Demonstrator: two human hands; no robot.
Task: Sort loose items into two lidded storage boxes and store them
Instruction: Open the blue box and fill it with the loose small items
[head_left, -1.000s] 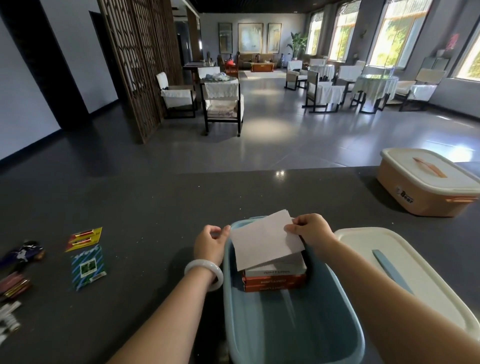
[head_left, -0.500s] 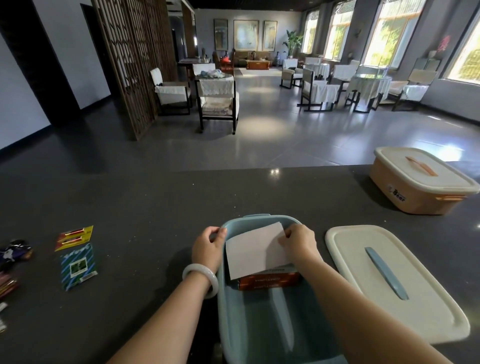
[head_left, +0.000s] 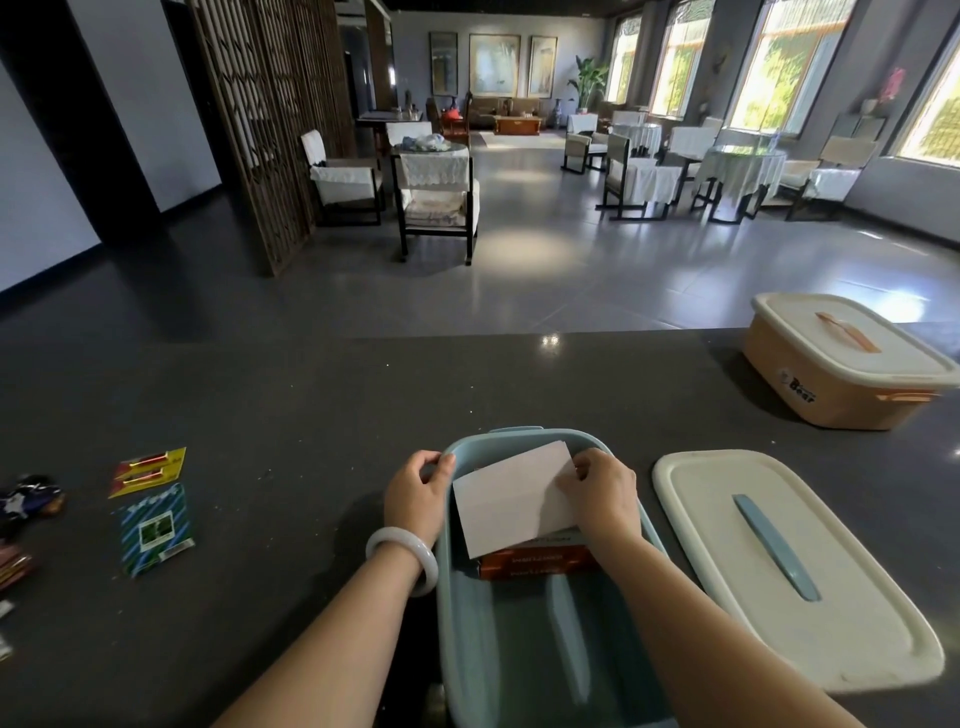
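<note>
Two boxes sit on the tabletop (head_left: 285, 415): the orange box (head_left: 831, 395), far right, is lidded; the blue box (head_left: 457, 623) is open, its cream lid (head_left: 831, 623) just beside it. Inside, stacked orange cartons (head_left: 535, 561) lie under a plain white sheet (head_left: 514, 504). The left hand (head_left: 415, 493) grips the blue rim. The right hand (head_left: 602, 493) pinches the sheet, lower and flatter than a second ago.

R hand (head_left: 602, 493) pinches white card (head_left: 514, 499) over blue box (head_left: 519, 649); L hand (head_left: 415, 493) grips rim.

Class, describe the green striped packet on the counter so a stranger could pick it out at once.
Start at the dark counter, then look far left of the open blue box. The packet lies flat next to a yellow card; only it has green-and-white diagonal stripes.
</note>
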